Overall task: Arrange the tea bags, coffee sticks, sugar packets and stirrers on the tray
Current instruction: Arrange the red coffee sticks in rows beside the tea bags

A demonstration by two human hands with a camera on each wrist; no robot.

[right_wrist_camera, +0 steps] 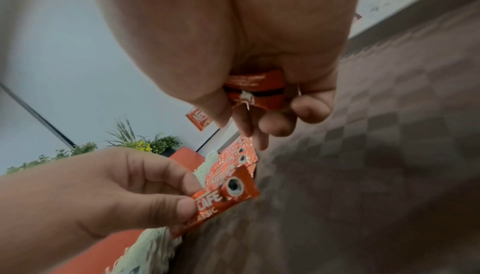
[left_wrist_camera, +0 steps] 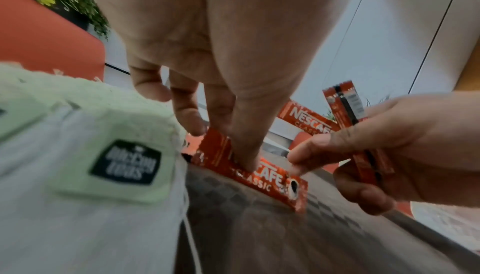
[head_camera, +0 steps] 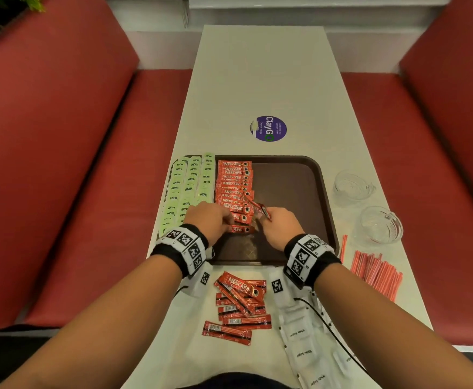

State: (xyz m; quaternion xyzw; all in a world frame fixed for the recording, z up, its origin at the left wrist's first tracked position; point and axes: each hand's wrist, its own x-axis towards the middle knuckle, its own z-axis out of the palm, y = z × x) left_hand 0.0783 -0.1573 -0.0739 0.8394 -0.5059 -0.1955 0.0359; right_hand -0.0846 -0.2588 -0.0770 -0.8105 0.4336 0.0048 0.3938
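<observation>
A brown tray (head_camera: 291,186) holds rows of green tea bags (head_camera: 187,186) on its left and a column of red coffee sticks (head_camera: 234,183) beside them. My left hand (head_camera: 224,221) pinches one coffee stick (right_wrist_camera: 228,192) at the near end of that column, low over the tray floor. Just to its right, my right hand (head_camera: 266,219) grips a small bundle of coffee sticks (left_wrist_camera: 345,106) in curled fingers, their ends poking up past the thumb. More loose coffee sticks (head_camera: 241,304) lie on the table in front of the tray.
White sugar packets (head_camera: 302,341) lie at the near right of the table, red stirrers (head_camera: 375,272) further right. Two clear glass cups (head_camera: 351,186) (head_camera: 381,224) stand to the tray's right. Red bench seats flank the table. A purple sticker (head_camera: 269,129) lies beyond the tray.
</observation>
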